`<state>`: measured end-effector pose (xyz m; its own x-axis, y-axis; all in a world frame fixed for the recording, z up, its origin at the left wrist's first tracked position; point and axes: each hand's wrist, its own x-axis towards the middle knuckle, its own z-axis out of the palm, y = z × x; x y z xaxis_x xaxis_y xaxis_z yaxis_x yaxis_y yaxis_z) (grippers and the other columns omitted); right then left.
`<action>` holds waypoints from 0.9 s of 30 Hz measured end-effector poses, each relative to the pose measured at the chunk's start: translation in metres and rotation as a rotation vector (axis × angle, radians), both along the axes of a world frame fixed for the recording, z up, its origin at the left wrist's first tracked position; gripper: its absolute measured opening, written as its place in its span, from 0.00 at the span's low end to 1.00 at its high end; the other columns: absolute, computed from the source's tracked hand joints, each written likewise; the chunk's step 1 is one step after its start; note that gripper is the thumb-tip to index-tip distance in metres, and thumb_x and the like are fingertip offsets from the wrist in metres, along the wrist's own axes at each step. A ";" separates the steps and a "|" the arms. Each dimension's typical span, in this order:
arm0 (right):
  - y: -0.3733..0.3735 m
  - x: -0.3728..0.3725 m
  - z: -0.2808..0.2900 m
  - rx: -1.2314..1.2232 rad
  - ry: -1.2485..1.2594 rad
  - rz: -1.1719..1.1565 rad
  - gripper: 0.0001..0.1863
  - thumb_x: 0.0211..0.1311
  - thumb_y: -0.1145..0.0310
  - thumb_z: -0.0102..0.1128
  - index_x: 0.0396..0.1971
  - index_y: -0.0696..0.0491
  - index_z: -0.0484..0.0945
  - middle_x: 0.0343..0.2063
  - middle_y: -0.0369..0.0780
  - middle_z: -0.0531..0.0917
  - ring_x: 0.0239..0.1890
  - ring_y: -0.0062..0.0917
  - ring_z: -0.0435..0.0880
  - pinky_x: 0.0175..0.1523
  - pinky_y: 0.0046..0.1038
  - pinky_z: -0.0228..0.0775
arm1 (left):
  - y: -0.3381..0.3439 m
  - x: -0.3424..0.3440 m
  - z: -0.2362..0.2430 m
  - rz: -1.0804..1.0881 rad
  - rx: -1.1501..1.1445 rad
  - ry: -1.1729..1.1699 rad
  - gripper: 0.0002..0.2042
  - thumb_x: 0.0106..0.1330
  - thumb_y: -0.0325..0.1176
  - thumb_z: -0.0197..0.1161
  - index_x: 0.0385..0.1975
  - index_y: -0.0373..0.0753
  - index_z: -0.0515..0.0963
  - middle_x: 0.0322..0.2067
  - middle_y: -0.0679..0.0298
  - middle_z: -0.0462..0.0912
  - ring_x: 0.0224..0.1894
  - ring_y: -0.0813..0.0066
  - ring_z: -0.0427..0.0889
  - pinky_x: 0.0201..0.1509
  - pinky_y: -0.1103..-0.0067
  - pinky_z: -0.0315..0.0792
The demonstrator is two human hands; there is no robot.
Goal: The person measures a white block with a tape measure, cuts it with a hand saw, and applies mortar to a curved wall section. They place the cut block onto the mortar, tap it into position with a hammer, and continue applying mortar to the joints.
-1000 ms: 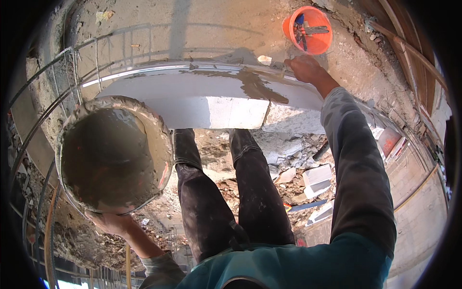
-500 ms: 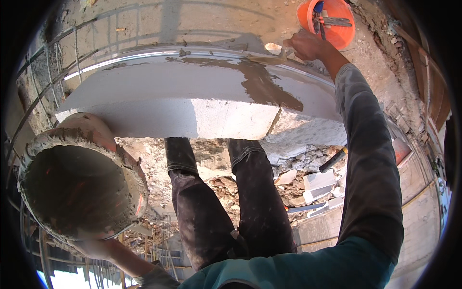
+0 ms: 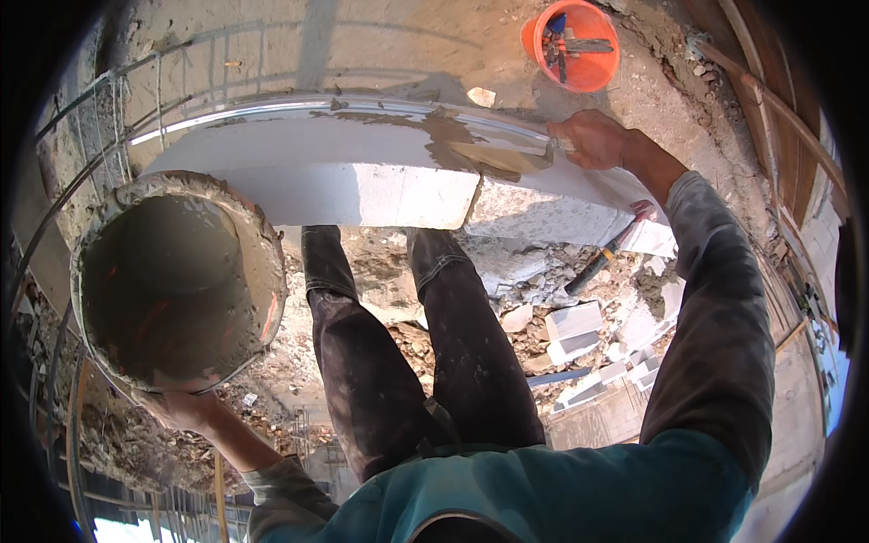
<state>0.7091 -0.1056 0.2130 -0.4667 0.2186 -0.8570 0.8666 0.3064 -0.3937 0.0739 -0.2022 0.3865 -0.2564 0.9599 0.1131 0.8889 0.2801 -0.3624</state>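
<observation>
My left hand (image 3: 176,409) grips the lower edge of a mortar-crusted bucket (image 3: 181,184), tilted so that its mouth shows, with grey mortar coating the inside. My right hand (image 3: 593,140) is closed on a trowel, mostly hiding its handle. The mortar-smeared trowel blade (image 3: 501,160) lies low over the top of the right-hand pale block. A dark patch of wet mortar (image 3: 445,131) spreads on top around the joint, left of the blade. The long pale block (image 3: 389,195) runs leftward from there, its left end partly behind the bucket.
Beyond the blocks, an orange bucket (image 3: 602,81) with hand tools stands on the ground. A hammer (image 3: 588,271) with a dark handle leans near the right block. Broken blocks (image 3: 575,323) and rubble lie around my legs. Bent steel bars (image 3: 100,81) rise at the left.
My right hand has brought the trowel from the far edge near the orange bucket back onto the right block. The mortar bucket has moved up and inward, and the whole view has shifted slightly.
</observation>
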 end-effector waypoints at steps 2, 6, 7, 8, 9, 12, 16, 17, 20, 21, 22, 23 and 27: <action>-0.004 -0.001 0.025 0.035 -0.011 -0.027 0.28 0.50 0.72 0.60 0.56 0.50 0.73 0.28 0.50 0.82 0.40 0.45 0.82 0.51 0.44 0.72 | -0.008 -0.023 -0.005 0.102 -0.129 0.110 0.35 0.58 0.51 0.63 0.58 0.29 0.67 0.55 0.43 0.72 0.56 0.43 0.74 0.54 0.59 0.72; -0.013 0.002 0.059 0.020 -0.070 -0.079 0.27 0.50 0.73 0.59 0.54 0.50 0.74 0.32 0.51 0.82 0.41 0.46 0.82 0.51 0.44 0.72 | -0.006 -0.009 -0.013 0.069 -0.116 0.040 0.33 0.59 0.49 0.62 0.55 0.27 0.65 0.49 0.43 0.74 0.50 0.45 0.76 0.51 0.59 0.72; -0.012 0.001 0.069 0.017 -0.083 -0.110 0.26 0.49 0.73 0.60 0.54 0.50 0.74 0.32 0.51 0.82 0.41 0.46 0.82 0.51 0.44 0.72 | -0.002 0.004 -0.009 -0.063 -0.118 0.153 0.27 0.64 0.46 0.58 0.52 0.27 0.67 0.45 0.44 0.75 0.46 0.47 0.78 0.46 0.62 0.75; -0.010 -0.005 0.087 0.013 -0.097 -0.140 0.26 0.49 0.73 0.60 0.53 0.50 0.74 0.32 0.51 0.82 0.41 0.47 0.82 0.51 0.44 0.72 | -0.001 0.007 -0.007 0.029 -0.151 0.093 0.27 0.66 0.46 0.56 0.54 0.26 0.67 0.46 0.43 0.75 0.46 0.47 0.79 0.46 0.63 0.76; -0.012 -0.012 0.099 0.008 -0.097 -0.170 0.25 0.49 0.73 0.60 0.52 0.50 0.74 0.32 0.51 0.82 0.41 0.47 0.82 0.52 0.44 0.72 | 0.001 0.010 -0.002 0.120 -0.180 0.050 0.27 0.68 0.45 0.55 0.55 0.25 0.67 0.46 0.41 0.76 0.46 0.47 0.79 0.46 0.63 0.76; -0.028 -0.030 0.125 0.138 -0.005 -0.304 0.17 0.46 0.74 0.60 0.41 0.54 0.75 0.30 0.51 0.81 0.38 0.50 0.81 0.45 0.44 0.73 | -0.013 -0.007 -0.014 -0.099 -0.025 -0.026 0.33 0.66 0.48 0.56 0.59 0.23 0.63 0.50 0.38 0.74 0.50 0.43 0.77 0.52 0.60 0.74; -0.005 -0.092 0.144 0.247 0.158 -0.452 0.14 0.48 0.74 0.60 0.38 0.55 0.75 0.29 0.50 0.80 0.36 0.49 0.81 0.43 0.42 0.73 | -0.008 -0.001 -0.013 0.277 -0.160 -0.234 0.34 0.61 0.39 0.64 0.64 0.29 0.60 0.59 0.41 0.69 0.60 0.40 0.69 0.62 0.57 0.64; 0.006 -0.114 0.150 0.246 0.205 -0.484 0.14 0.49 0.74 0.60 0.38 0.55 0.75 0.28 0.50 0.80 0.35 0.48 0.81 0.42 0.41 0.74 | -0.005 0.002 -0.009 0.297 -0.173 -0.277 0.33 0.62 0.38 0.63 0.64 0.28 0.61 0.59 0.41 0.69 0.60 0.40 0.69 0.62 0.57 0.64; 0.037 -0.187 0.174 0.329 0.336 -0.356 0.17 0.52 0.72 0.62 0.43 0.54 0.72 0.31 0.47 0.80 0.36 0.44 0.82 0.42 0.39 0.74 | -0.003 0.008 -0.017 0.027 0.000 -0.346 0.21 0.70 0.37 0.55 0.55 0.26 0.69 0.50 0.45 0.76 0.52 0.52 0.75 0.57 0.65 0.67; 0.048 -0.221 0.181 0.362 0.307 -0.266 0.18 0.53 0.72 0.62 0.44 0.55 0.72 0.33 0.47 0.80 0.37 0.43 0.82 0.43 0.38 0.74 | 0.005 0.017 -0.011 0.209 0.058 -0.550 0.18 0.73 0.38 0.50 0.48 0.26 0.70 0.43 0.50 0.76 0.46 0.61 0.75 0.51 0.69 0.69; 0.055 -0.252 0.186 0.399 0.266 -0.177 0.18 0.53 0.72 0.62 0.45 0.55 0.71 0.35 0.46 0.81 0.38 0.43 0.82 0.43 0.38 0.75 | 0.009 0.021 -0.011 0.244 0.173 -0.742 0.17 0.74 0.40 0.47 0.42 0.28 0.69 0.37 0.53 0.74 0.39 0.66 0.73 0.45 0.73 0.68; 0.059 -0.278 0.184 0.404 0.227 -0.106 0.19 0.54 0.73 0.61 0.47 0.55 0.70 0.36 0.46 0.81 0.40 0.42 0.82 0.44 0.39 0.75 | 0.012 0.023 -0.012 0.257 0.297 -1.006 0.17 0.76 0.41 0.44 0.36 0.30 0.67 0.32 0.57 0.71 0.33 0.71 0.71 0.38 0.76 0.68; 0.072 -0.341 0.170 0.252 0.114 0.123 0.20 0.55 0.76 0.58 0.49 0.55 0.69 0.37 0.48 0.81 0.43 0.42 0.83 0.46 0.40 0.75 | 0.037 0.052 -0.002 0.279 0.431 -1.439 0.21 0.78 0.43 0.38 0.24 0.36 0.63 0.18 0.67 0.64 0.15 0.82 0.66 0.17 0.85 0.66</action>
<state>0.3683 -0.0339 0.3827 -0.5928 0.3542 -0.7233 0.7718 0.5066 -0.3844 0.1264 -0.1654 0.3840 -0.5507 0.8241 -0.1330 0.3062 0.3476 0.8862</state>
